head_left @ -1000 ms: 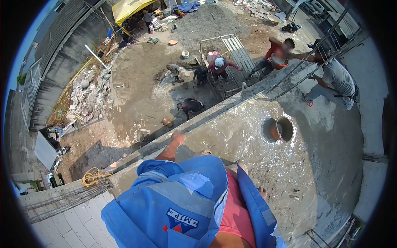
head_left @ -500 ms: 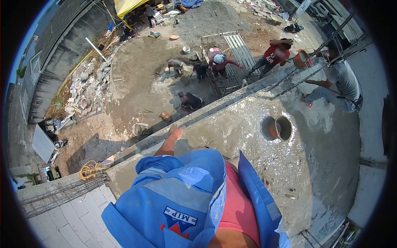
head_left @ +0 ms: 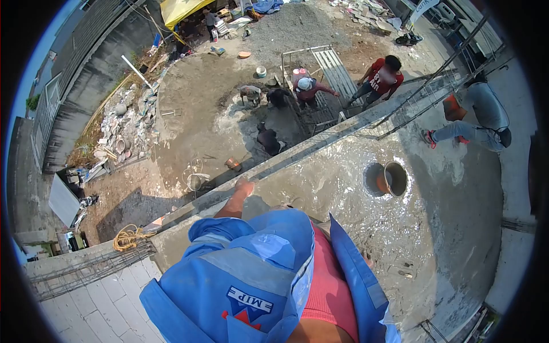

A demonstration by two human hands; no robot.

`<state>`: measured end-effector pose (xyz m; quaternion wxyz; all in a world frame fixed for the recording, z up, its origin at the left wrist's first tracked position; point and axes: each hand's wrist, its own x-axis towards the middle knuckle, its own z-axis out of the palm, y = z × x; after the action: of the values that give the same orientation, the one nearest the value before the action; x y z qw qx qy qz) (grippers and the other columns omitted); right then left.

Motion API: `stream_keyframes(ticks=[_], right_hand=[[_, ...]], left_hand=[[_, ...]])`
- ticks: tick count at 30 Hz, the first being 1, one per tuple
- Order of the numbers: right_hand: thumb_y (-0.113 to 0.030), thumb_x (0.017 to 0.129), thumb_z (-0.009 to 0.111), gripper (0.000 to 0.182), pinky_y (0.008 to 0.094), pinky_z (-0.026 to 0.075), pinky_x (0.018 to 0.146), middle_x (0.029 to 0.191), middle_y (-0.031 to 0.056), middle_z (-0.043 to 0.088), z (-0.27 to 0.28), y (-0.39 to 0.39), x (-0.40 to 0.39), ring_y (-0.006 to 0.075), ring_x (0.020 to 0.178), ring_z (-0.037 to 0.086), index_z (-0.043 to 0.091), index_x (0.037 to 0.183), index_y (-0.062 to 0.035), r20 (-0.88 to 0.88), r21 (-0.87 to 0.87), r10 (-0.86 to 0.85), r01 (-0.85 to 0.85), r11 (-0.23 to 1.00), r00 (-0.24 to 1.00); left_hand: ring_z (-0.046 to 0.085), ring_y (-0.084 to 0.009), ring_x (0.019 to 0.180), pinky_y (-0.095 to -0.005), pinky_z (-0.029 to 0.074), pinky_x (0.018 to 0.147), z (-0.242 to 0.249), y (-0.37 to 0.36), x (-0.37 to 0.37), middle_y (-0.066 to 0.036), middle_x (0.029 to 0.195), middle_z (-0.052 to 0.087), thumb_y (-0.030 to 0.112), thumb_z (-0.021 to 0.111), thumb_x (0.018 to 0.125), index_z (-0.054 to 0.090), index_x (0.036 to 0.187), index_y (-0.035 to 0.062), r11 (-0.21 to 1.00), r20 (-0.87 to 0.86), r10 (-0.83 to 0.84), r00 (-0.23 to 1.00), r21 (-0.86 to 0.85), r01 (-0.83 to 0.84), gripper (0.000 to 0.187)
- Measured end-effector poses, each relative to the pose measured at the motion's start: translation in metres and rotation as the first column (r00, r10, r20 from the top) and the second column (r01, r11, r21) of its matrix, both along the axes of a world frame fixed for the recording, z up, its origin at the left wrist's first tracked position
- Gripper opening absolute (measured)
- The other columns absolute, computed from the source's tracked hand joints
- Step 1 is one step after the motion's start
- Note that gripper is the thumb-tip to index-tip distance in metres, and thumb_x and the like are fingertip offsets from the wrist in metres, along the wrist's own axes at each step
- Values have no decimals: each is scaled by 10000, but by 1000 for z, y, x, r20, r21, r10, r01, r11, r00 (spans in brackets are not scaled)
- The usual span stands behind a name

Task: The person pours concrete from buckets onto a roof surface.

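Note:
My left hand (head_left: pixel 245 186) rests near the inner side of the raised concrete edge (head_left: pixel 274 169), below a blue jacket sleeve pushed up the arm. Its fingers are too small to make out clearly. On the right of the jacket, only a sliver of skin, probably my right hand (head_left: pixel 368 260), shows beside the blue cloth; its fingers are hidden. Wet grey concrete (head_left: pixel 326 177) spreads in front of me. A round bucket (head_left: pixel 393 178) stands on it, to the right of my left hand.
A person in grey (head_left: pixel 486 108) bends over an orange bucket (head_left: pixel 453 107) at the right. Beyond the edge, a person in red (head_left: pixel 384 79) stands by a metal frame (head_left: pixel 334 71), with several people lower down. Yellow rope (head_left: pixel 128 236) lies over rebar at the left.
The person in grey has bent forward, and the orange bucket is now lower, near their legs. The person in red has lowered a raised arm. My left hand stays by the edge.

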<state>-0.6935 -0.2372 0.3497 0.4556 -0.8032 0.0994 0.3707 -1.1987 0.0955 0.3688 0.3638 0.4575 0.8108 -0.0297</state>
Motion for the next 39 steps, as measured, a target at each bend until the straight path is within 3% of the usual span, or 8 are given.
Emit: stream_keyframes(ticks=[8, 10, 26, 28, 34, 35, 38, 39], right_hand=[[-224, 867, 581, 154, 246, 298, 319, 552, 11, 517, -3, -11, -4, 100, 396, 454, 526, 783, -108, 17, -13, 13, -13, 1000, 1000], [-219, 865, 585, 170, 248, 302, 321, 545, 11, 519, -7, -13, 1, 102, 396, 457, 541, 754, -99, 1, -151, 100, -98, 984, 995], [-216, 861, 574, 157, 250, 350, 361, 605, 29, 553, -3, -4, -12, 115, 441, 497, 565, 766, -91, 20, 21, -13, 13, 1000, 1000], [-216, 857, 578, 153, 259, 371, 375, 610, 30, 556, 32, 9, -20, 122, 461, 518, 568, 773, -89, 121, -82, 211, -202, 976, 970], [-223, 854, 584, 166, 274, 410, 400, 658, 56, 605, 19, 2, -22, 150, 500, 566, 595, 801, -66, 297, -286, 512, -437, 853, 806], [-223, 854, 584, 166, 274, 410, 400, 658, 56, 605, 18, -3, -25, 150, 500, 566, 595, 801, -66, 298, -299, 488, -406, 864, 820], [-214, 848, 586, 173, 287, 432, 452, 674, 53, 619, 28, 14, -34, 151, 526, 573, 620, 813, -47, 76, -94, 24, -17, 995, 997], [-213, 849, 583, 186, 284, 434, 479, 663, 44, 608, 30, 15, -34, 146, 546, 573, 620, 814, -33, 111, -181, 80, -59, 982, 991]], left_hand=[[475, -333, 1189, -359, 385, 1000, 17, 4, 10, -249, 1278, 472, 332, 598, 773, 439, 1269, -54, 999, -5, -47, 999, -13, 47, 648], [466, -326, 1200, -356, 373, 1012, 22, 6, 12, -252, 1293, 454, 317, 592, 773, 422, 1284, -56, 995, 21, -74, 997, -62, 75, 655], [553, -349, 1085, -372, 441, 933, 28, -7, 12, -239, 1160, 563, 284, 573, 776, 506, 1208, -15, 993, -54, -119, 991, -12, 119, 530], [558, -343, 1079, -369, 439, 935, 30, -6, 12, -234, 1157, 567, 305, 555, 782, 527, 1188, -12, 983, -123, -180, 976, 20, 183, 517], [540, -330, 1110, -361, 431, 943, 32, 3, 15, -226, 1179, 558, 306, 569, 774, 525, 1178, -37, 978, -108, -206, 973, -52, 202, 532], [529, -329, 1124, -363, 429, 944, 31, 2, 14, -229, 1188, 552, 289, 584, 763, 517, 1183, -42, 990, -78, -141, 987, -15, 141, 539], [511, -336, 1143, -372, 421, 950, 8, 4, 4, -246, 1196, 540, 256, 623, 737, 505, 1191, -47, 995, -59, -102, 993, -23, 101, 559], [519, -348, 1128, -373, 417, 947, -45, 4, -20, -261, 1184, 542, 280, 629, 735, 510, 1182, -54, 988, 9, -157, 987, -4, 158, 571]])
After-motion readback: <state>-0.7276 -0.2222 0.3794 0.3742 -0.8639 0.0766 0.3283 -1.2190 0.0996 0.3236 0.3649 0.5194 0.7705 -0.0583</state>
